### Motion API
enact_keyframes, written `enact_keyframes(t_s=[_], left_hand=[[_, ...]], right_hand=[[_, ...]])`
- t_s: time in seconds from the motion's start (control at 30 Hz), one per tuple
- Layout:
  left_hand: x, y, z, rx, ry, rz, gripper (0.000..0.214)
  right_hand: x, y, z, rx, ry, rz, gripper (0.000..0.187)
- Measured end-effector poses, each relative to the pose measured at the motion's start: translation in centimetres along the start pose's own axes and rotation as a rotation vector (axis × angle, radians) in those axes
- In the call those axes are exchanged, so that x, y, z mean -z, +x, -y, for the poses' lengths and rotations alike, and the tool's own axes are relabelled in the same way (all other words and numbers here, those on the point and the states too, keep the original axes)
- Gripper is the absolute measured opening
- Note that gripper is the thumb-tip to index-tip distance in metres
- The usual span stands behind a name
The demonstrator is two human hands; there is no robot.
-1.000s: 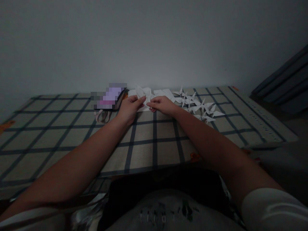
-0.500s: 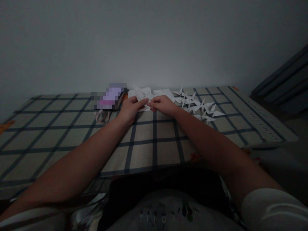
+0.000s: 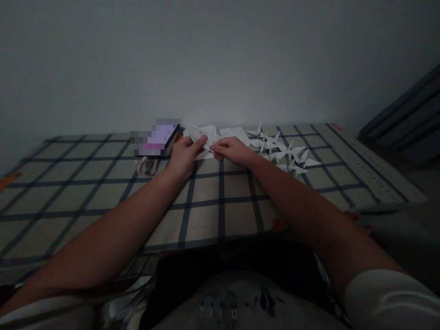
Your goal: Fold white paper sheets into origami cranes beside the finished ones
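Between my hands is a partly folded piece of white paper, its pointed end slanting up to the left. My left hand pinches it, thumb on top. My right hand has thumb and forefinger closed on the paper's right end, close to the left fingertips. Behind them lie white paper sheets on the checked tablecloth. To the right of my right hand sits a cluster of several folded white paper cranes. The low light hides the finer folds.
A phone with a purple screen, partly blurred out, rests propped to the left of my hands. A pinkish strap trails from its near end. A pale wall rises behind the table, and a dark striped cloth hangs at far right.
The paper's pointed end has tipped down to the left. My left hand has turned slightly and shifted left; my right hand has hardly moved and keeps its pinch.
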State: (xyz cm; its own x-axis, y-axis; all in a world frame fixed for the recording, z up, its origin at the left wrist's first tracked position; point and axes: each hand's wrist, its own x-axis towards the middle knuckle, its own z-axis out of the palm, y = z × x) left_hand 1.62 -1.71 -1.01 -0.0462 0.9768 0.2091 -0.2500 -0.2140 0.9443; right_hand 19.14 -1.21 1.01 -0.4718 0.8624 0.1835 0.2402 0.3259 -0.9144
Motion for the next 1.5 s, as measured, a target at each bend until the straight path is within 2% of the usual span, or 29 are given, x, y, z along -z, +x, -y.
enact_keyframes(t_s=[0.27,0.43,0.6,1.0,1.23,1.4,1.5], left_hand=[[0.01,0.09,-0.27,-0.006,-0.053,-0.012,0.037],[-0.16,-0.13,-0.50,0.013,-0.086,0.034,0.038],[-0.44,-0.58,-0.63,0.048,-0.095,0.071,0.041],[-0.19,-0.03,-0.36,0.002,-0.035,-0.058,0.037],[-0.07,0.26,-0.13,0.015,-0.066,-0.061,0.035],[0.08,0.25,-0.14,0.039,-0.037,-0.069,0.033],[0.04,0.05,-0.10,0.026,-0.007,-0.031,0.036]], right_hand=[[-0.06,0.13,-0.10,-0.004,0.015,0.012,0.025],[-0.22,0.05,-0.27,-0.021,0.048,0.034,0.024],[-0.43,-0.03,-0.33,0.031,0.028,0.015,0.029],[-0.34,-0.07,-0.16,0.045,-0.012,0.031,0.028],[-0.05,-0.04,-0.26,0.057,-0.003,-0.005,0.028],[-0.09,-0.07,-0.19,0.007,0.009,-0.014,0.026],[-0.06,0.02,-0.47,0.031,0.023,-0.009,0.026]])
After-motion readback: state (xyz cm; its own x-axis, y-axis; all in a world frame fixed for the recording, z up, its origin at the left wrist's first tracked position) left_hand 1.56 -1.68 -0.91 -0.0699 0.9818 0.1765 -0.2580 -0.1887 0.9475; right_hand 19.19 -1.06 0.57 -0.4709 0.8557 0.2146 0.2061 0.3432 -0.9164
